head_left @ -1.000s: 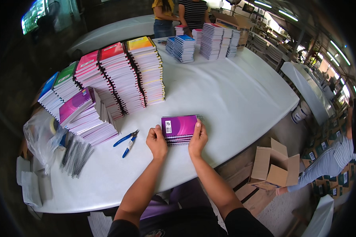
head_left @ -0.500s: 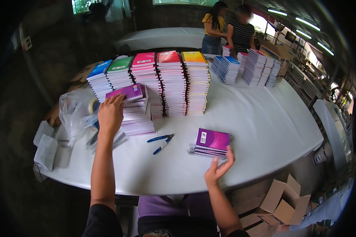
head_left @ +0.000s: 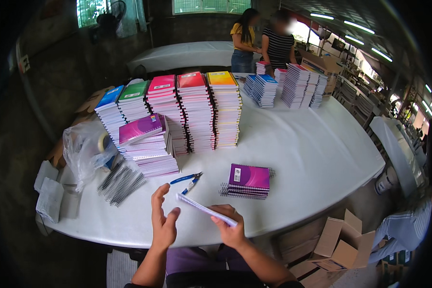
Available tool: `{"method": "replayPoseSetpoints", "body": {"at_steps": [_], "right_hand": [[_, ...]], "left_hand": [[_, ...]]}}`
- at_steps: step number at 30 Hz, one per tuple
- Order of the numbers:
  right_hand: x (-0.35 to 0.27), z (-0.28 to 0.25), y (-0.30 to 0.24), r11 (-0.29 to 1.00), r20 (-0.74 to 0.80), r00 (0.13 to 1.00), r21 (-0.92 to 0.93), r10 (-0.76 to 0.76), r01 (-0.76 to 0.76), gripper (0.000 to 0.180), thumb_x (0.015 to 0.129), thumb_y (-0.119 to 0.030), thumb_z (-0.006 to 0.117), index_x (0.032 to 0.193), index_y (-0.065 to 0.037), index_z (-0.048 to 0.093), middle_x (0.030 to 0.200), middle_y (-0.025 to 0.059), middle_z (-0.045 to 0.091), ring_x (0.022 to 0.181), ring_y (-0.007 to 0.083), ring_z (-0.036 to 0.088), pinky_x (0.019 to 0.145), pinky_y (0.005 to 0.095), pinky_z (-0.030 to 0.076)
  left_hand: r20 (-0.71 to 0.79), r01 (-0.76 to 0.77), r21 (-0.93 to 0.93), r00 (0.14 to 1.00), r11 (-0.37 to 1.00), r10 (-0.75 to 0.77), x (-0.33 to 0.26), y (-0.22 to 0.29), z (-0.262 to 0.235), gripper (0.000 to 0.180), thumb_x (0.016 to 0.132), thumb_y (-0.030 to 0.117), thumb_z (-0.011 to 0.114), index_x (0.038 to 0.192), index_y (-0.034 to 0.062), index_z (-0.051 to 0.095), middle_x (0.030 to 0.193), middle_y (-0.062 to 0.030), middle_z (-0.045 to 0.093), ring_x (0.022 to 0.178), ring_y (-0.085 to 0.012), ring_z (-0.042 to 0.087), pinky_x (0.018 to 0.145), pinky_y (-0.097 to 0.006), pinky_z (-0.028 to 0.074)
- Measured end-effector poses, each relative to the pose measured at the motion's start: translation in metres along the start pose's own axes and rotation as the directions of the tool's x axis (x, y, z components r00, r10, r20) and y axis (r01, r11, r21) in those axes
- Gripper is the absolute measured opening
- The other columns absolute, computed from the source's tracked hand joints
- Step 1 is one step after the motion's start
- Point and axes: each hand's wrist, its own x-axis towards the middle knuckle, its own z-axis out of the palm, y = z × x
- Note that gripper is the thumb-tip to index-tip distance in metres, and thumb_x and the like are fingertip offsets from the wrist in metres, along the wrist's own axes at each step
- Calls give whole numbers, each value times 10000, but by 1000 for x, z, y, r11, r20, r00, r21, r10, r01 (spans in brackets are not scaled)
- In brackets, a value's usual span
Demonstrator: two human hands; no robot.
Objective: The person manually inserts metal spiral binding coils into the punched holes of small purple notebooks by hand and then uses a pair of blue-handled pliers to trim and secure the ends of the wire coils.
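My right hand (head_left: 231, 227) grips a thin notebook (head_left: 205, 210), turned nearly edge-on so that its pale page edges show, above the near table edge. Beside its far end my left hand (head_left: 164, 216) is open, fingers apart, holding nothing. Just beyond lie blue-handled cutting pliers (head_left: 187, 181). A small pile of purple notebooks (head_left: 248, 177), with spiral wires sticking out at the sides, rests to the right. Farther left stands a purple-covered stack (head_left: 153, 156), its top notebook (head_left: 140, 129) lying askew. Loose black wire spirals (head_left: 121, 182) lie next to that stack.
Tall stacks of blue, green, pink, red and yellow notebooks (head_left: 194, 110) line the back left. A clear plastic bag (head_left: 84, 149) and white wrapped bundles (head_left: 49, 198) sit at the left edge. An open carton (head_left: 343, 242) is below right. Two people stand beyond more stacks (head_left: 295, 86).
My left hand has left the purple stack and come back toward me. My right hand has moved left from the small pile and now holds a thin notebook. The view has shifted slightly.
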Motion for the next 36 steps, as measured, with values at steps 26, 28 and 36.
{"method": "replayPoseSetpoints", "body": {"at_steps": [26, 28, 36], "right_hand": [[-12, -16, 58, 887, 218, 919, 263, 329, -380, 275, 857, -27, 603, 1132, -23, 614, 1083, 95, 651, 934, 119, 603, 824, 245, 470], [-11, -16, 59, 906, 244, 925, 239, 293, -350, 308, 859, -25, 601, 1165, 1, 582, 1096, 103, 638, 966, 127, 590, 846, 251, 463], [-12, -19, 66, 919, 240, 911, 130, 335, -372, 291, 860, -2, 580, 1151, 11, 588, 1075, 86, 637, 943, 106, 582, 830, 239, 461]], "left_hand": [[161, -172, 938, 985, 300, 61, 97, -161, -143, 251, 842, 283, 581, 976, 74, 618, 889, -100, 620, 883, -284, 575, 770, -418, 421], [106, -115, 929, 993, 352, 46, 106, -142, -142, 251, 859, 265, 564, 993, 57, 608, 897, -127, 625, 883, -307, 577, 768, -420, 433], [567, -87, 347, 812, 934, -135, 58, -83, -68, 237, 952, 240, 448, 1005, 31, 546, 849, -143, 591, 779, -230, 573, 750, -329, 442]]}}
